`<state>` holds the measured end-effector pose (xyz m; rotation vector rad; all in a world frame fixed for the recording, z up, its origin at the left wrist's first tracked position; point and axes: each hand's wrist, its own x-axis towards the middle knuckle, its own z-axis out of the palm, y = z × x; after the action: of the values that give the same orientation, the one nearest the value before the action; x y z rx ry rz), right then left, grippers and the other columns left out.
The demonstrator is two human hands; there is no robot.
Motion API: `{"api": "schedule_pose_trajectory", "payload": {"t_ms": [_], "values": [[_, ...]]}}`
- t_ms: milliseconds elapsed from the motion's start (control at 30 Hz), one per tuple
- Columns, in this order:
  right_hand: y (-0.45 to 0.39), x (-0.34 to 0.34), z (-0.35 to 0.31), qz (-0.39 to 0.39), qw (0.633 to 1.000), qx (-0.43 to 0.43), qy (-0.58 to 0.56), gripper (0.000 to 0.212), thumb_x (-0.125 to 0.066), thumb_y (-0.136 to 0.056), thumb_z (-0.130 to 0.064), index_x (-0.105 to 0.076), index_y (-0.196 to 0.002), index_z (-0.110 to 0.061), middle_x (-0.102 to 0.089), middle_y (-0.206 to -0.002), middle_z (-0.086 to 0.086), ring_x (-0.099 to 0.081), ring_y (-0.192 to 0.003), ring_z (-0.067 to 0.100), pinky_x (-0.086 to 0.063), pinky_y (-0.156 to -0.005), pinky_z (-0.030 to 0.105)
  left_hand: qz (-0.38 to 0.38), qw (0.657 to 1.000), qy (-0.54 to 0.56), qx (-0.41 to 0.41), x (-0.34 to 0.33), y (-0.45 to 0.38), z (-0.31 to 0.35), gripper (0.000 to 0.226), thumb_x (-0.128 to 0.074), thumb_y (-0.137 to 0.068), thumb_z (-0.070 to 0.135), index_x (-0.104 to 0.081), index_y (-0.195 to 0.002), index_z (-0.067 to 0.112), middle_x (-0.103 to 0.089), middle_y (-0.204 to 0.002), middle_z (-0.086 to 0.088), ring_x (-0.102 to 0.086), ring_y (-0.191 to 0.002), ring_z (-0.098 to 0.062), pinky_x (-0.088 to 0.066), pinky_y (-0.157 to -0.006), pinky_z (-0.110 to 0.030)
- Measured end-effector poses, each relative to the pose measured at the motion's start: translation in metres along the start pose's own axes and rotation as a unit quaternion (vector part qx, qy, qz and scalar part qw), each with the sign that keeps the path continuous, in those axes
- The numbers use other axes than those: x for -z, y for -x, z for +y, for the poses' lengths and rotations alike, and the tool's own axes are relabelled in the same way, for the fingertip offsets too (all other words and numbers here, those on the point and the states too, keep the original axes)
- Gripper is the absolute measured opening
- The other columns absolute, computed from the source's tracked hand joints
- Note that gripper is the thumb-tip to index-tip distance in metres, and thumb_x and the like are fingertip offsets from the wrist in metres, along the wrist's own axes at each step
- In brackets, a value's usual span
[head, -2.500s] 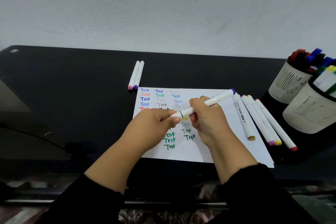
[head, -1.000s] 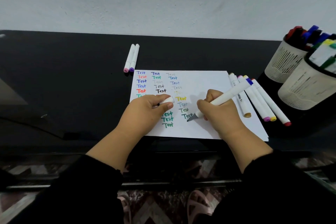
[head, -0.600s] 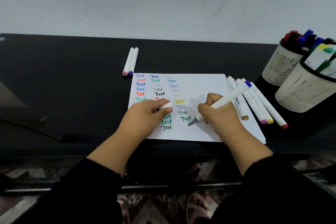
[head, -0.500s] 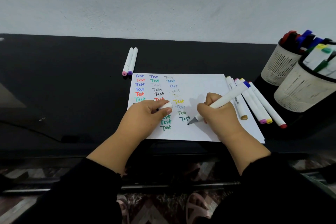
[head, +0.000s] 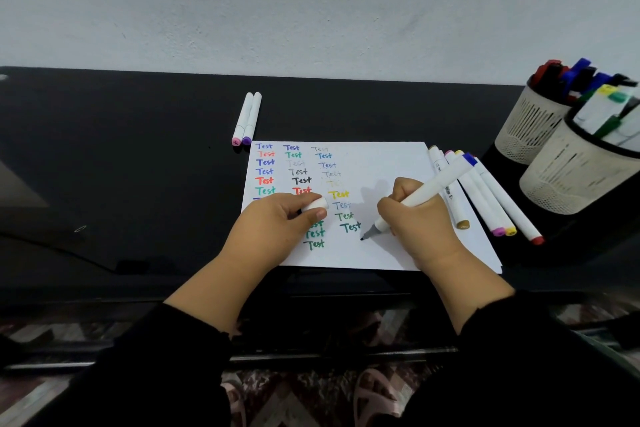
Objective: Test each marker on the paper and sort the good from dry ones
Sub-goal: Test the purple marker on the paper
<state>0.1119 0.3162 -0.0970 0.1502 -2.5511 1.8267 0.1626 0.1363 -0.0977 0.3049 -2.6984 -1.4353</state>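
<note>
Two mesh cups [head: 540, 135] far right; four capped markers [head: 485, 198] beside paper [head: 381, 163]. Right hand [head: 415, 222] grips uncapped marker [head: 426, 191], tip on paper. Left hand [head: 277, 225] pinches cap [head: 314, 205].

My left hand [head: 277, 225] lies knuckles-up, fingers curled in a pinch. My right hand [head: 415, 222] is curled in a writing grip, both forearms reaching forward in dark sleeves.

Matt white paper [head: 391, 163] lies on a glossy black bench [head: 138, 166], beside smooth white plastic markers [head: 485, 204] and cream slotted plastic pots [head: 568, 177], under a rough plastered wall [head: 311, 3].
</note>
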Motion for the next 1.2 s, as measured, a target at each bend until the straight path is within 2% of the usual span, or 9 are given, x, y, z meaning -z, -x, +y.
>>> {"api": "schedule_pose_trajectory", "payload": {"t_ms": [133,333,433,533,667,800,933,1100,1200], "values": [[0.0,0.001,0.001,0.01,1.0,-0.004,-0.013,0.024,-0.05,-0.058,-0.019,-0.03,-0.045,-0.02,-0.033,-0.059,0.009,-0.034,-0.062,0.021,-0.028,-0.058,0.029,0.0,1.0,-0.001,0.0,-0.001,-0.001,-0.001,0.031,-0.061,-0.087,0.04,-0.062,-0.118,0.037,-0.057,-0.104,0.026,-0.047,-0.086,0.011,-0.033,-0.07,-0.002],[-0.004,0.004,0.002,0.031,0.999,0.008,-0.022,0.04,-0.053,-0.077,0.003,-0.028,-0.053,-0.017,-0.032,-0.053,0.001,-0.031,-0.057,0.016,-0.026,-0.055,0.026,-0.001,1.0,0.002,-0.006,-0.001,-0.002,-0.001,0.03,-0.061,-0.087,0.04,-0.062,-0.117,0.037,-0.05,-0.09,0.032,-0.042,-0.077,0.022,-0.031,-0.068,0.0],[-0.005,0.004,0.003,0.037,0.999,0.004,-0.021,0.041,-0.052,-0.078,0.003,-0.026,-0.053,-0.018,-0.028,-0.042,-0.012,-0.028,-0.048,0.008,-0.025,-0.05,0.023,-0.001,1.0,0.002,-0.009,-0.001,-0.001,-0.002,0.028,-0.062,-0.087,0.039,-0.063,-0.115,0.038,-0.051,-0.086,0.035,-0.047,-0.083,0.018,-0.032,-0.068,-0.001],[-0.004,0.003,0.002,0.027,1.0,0.002,-0.011,0.041,-0.053,-0.078,0.002,-0.026,-0.054,-0.017,-0.026,-0.041,-0.012,-0.028,-0.046,0.006,-0.025,-0.048,0.02,-0.005,1.0,0.009,-0.009,-0.001,0.0,-0.002,0.029,-0.063,-0.086,0.038,-0.064,-0.115,0.038,-0.055,-0.094,0.031,-0.049,-0.083,0.015,-0.033,-0.07,-0.001],[-0.006,0.004,-0.001,0.042,0.996,-0.021,-0.073,0.04,-0.057,-0.075,-0.006,-0.028,-0.051,-0.02,-0.034,-0.043,-0.008,-0.034,-0.053,0.017,-0.027,-0.054,0.026,-0.02,0.999,0.047,0.002,0.001,-0.002,-0.003,0.026,-0.069,-0.081,0.036,-0.066,-0.107,0.041,-0.057,-0.093,0.03,-0.048,-0.084,0.019,-0.036,-0.072,-0.003],[-0.01,-0.006,-0.011,0.048,0.988,-0.029,-0.147,0.042,-0.058,-0.082,-0.006,-0.03,-0.053,-0.02,-0.042,-0.042,-0.006,-0.039,-0.047,0.013,-0.03,-0.052,0.027,-0.042,0.993,0.108,0.012,0.004,-0.002,-0.002,0.021,-0.073,-0.078,0.032,-0.064,-0.089,0.048,-0.057,-0.084,0.037,-0.05,-0.078,0.025,-0.038,-0.065,0.0],[-0.009,-0.02,-0.018,0.033,0.987,-0.024,-0.158,0.041,-0.06,-0.085,-0.011,-0.032,-0.057,-0.018,-0.044,-0.043,-0.006,-0.043,-0.049,0.013,-0.034,-0.053,0.028,-0.049,0.99,0.13,0.007,0.005,-0.002,-0.003,0.023,-0.074,-0.077,0.03,-0.066,-0.091,0.046,-0.061,-0.077,0.038,-0.055,-0.077,0.022,-0.041,-0.066,-0.001],[-0.004,-0.034,-0.026,-0.01,0.991,-0.01,-0.131,0.041,-0.065,-0.086,-0.023,-0.036,-0.059,-0.016,-0.049,-0.044,-0.004,-0.044,-0.043,0.006,-0.036,-0.049,0.022,-0.06,0.986,0.157,-0.014,0.008,-0.001,0.0,0.028,-0.071,-0.08,0.022,-0.064,-0.082,0.048,-0.064,-0.074,0.037,-0.058,-0.075,0.019,-0.041,-0.061,0.001],[-0.003,-0.037,-0.031,-0.043,0.986,-0.017,-0.157,0.039,-0.053,-0.094,-0.035,-0.046,-0.062,-0.013,-0.05,-0.047,0.001,-0.041,-0.039,0.005,-0.033,-0.044,0.018,-0.046,0.983,0.179,-0.013,0.009,-0.001,-0.001,0.027,-0.071,-0.08,0.02,-0.066,-0.082,0.047,-0.067,-0.078,0.031,-0.059,-0.076,0.016,-0.044,-0.066,-0.001]]}}
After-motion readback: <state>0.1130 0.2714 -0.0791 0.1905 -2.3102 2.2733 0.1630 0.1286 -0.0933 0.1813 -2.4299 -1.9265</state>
